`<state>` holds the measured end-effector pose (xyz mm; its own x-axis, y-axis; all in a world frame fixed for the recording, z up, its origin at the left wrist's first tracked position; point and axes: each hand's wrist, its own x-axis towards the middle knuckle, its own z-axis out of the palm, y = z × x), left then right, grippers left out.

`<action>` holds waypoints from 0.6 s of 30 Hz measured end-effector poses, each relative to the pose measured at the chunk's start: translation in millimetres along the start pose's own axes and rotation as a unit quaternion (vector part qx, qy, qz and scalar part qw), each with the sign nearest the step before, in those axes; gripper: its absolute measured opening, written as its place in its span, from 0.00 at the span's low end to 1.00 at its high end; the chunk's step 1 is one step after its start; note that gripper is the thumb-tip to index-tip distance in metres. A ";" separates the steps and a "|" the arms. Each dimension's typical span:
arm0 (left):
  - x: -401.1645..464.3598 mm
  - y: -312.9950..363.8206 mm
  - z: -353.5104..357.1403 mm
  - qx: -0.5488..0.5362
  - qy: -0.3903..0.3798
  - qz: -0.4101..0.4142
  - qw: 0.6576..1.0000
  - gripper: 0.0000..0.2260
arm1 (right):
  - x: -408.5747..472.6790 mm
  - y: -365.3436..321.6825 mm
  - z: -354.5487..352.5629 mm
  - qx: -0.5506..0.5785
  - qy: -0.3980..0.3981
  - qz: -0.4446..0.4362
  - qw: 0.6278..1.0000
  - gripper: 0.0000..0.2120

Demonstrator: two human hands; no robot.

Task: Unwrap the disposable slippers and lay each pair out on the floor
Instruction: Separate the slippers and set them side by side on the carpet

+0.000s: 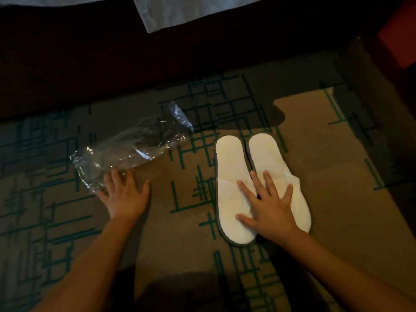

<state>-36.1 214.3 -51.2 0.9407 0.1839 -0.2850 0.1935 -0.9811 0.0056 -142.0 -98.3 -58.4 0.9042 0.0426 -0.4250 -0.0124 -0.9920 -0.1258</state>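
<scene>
1. Now 2 white slippers (258, 183) lie side by side, touching, on the patterned carpet (337, 199), heels toward the dark bed base (157, 52).
2. The right hand (267, 208) lies flat across both slippers' toe covers, fingers spread and straight, gripping nothing.
3. The left hand (125, 194) rests open on the carpet, its fingertips touching the edge of a clear plastic wrapper (130, 147).
4. The wrapper lies crumpled, well left of the slippers.
5. White bedding (191, 10) hangs over the bed base.

A single head-worn camera looks steeply down and forward, close over the patterned carpet (326, 199), both forearms entering from the frame's bottom edge.
</scene>
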 end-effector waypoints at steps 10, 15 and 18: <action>-90.8 96.9 4.2 -0.052 -0.011 0.412 0.910 0.34 | -10.9 30.1 -23.8 0.115 0.075 -0.029 0.990 0.33; -127.6 113.9 42.9 -0.013 -0.092 0.450 0.888 0.33 | -49.4 84.7 -7.0 0.054 -0.028 -0.092 0.994 0.37; -129.1 112.8 50.8 0.043 -0.071 0.469 0.879 0.32 | -60.7 94.0 1.6 0.068 -0.040 -0.101 0.992 0.37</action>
<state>-150.0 76.8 -62.4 0.6289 -0.7126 -0.3108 -0.6772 -0.6985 0.2311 -198.8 -194.0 -45.8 0.8575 0.2533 -0.4479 0.1028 -0.9372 -0.3332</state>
